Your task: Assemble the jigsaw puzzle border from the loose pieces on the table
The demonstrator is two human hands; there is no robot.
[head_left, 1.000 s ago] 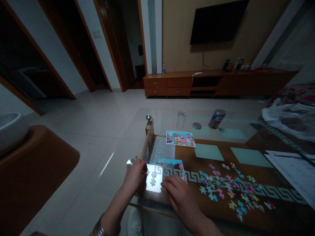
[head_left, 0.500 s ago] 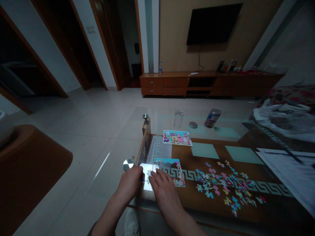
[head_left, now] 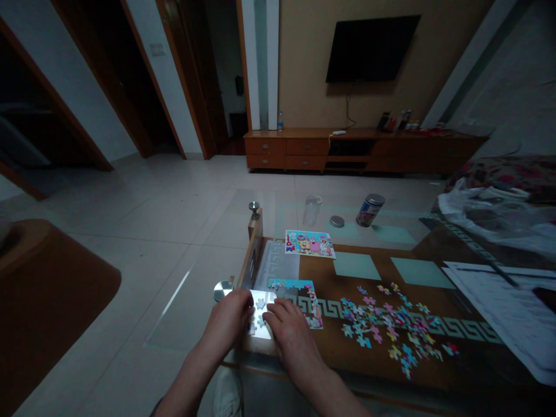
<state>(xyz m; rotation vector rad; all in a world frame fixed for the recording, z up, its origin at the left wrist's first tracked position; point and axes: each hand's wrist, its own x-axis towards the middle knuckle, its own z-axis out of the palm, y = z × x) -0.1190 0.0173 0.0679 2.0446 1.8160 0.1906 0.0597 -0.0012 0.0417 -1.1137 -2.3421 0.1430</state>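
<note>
My left hand (head_left: 231,317) is at the table's left edge with its fingers curled together; what they hold, if anything, is hidden. Just below its fingertips a small puzzle piece (head_left: 251,329) lies on a bright white patch (head_left: 264,332). My right hand (head_left: 290,329) rests palm down with fingers stretched leftward, its tips beside another puzzle piece (head_left: 261,320). A pale puzzle piece (head_left: 260,303) lies between the two hands. Behind my right hand is a partly joined puzzle border (head_left: 292,284), mostly blue along its top; the hand covers its lower left part.
Loose puzzle pieces (head_left: 393,327) are scattered to the right on the glass table (head_left: 343,362). A cartoon picture card (head_left: 310,244) lies farther back, near a clear jar (head_left: 311,211), a round lid (head_left: 336,221) and a printed can (head_left: 370,209). Papers (head_left: 490,301) are at the right.
A pale puzzle piece between my hands now shows more fully, as my right fingers have drawn slightly back from it. The view has shifted a little; the rest stays put.
</note>
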